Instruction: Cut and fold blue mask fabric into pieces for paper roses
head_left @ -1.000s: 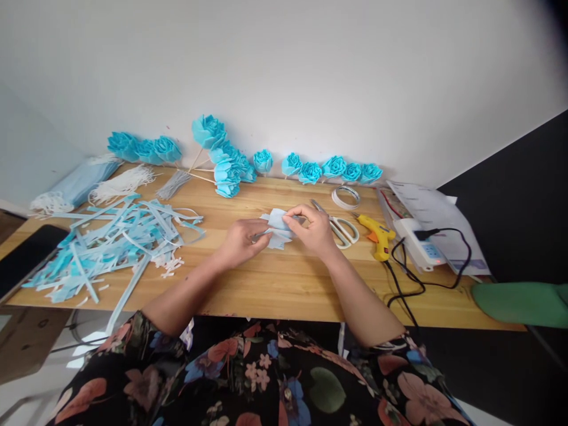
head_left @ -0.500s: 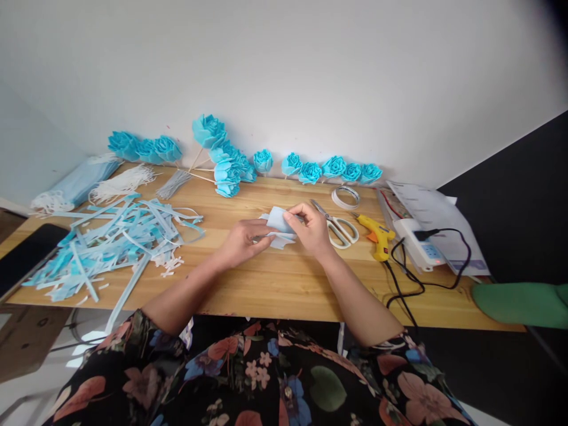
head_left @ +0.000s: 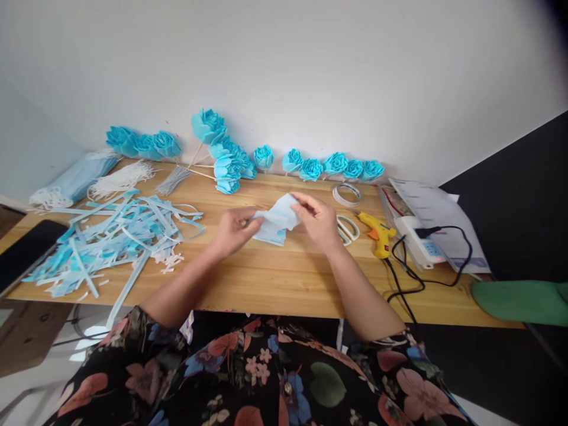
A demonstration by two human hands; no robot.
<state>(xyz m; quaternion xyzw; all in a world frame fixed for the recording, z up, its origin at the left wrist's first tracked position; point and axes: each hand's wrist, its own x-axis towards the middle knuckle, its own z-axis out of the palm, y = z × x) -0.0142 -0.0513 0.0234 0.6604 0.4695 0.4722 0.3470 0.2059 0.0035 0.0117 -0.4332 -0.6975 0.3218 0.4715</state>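
Observation:
Between my two hands stretches a pale blue piece of thin fabric (head_left: 282,213), like face-mask material. My left hand (head_left: 236,229) pinches its left end between thumb and fingers. The upper right end is gripped by my right hand (head_left: 316,220), its thumb in front. Directly beneath, more light blue fabric pieces (head_left: 271,238) lie on the wooden table (head_left: 275,284), partly covered by the held one. Just right of my right hand show the pale handles of scissors (head_left: 348,231); the hand hides their blades.
Blue fabric flowers (head_left: 227,165) line the wall. Cut strips (head_left: 128,236), white cords (head_left: 122,179), grey wires (head_left: 173,180), folded masks (head_left: 77,177) and a phone (head_left: 31,254) lie left. To the right are a tape roll (head_left: 347,194), yellow glue gun (head_left: 376,234), power strip (head_left: 421,242) and black cable (head_left: 402,293).
My hands have moved apart, and the blue fabric between them is pulled out wider and tilted up to the right. My right hand now covers more of the scissors.

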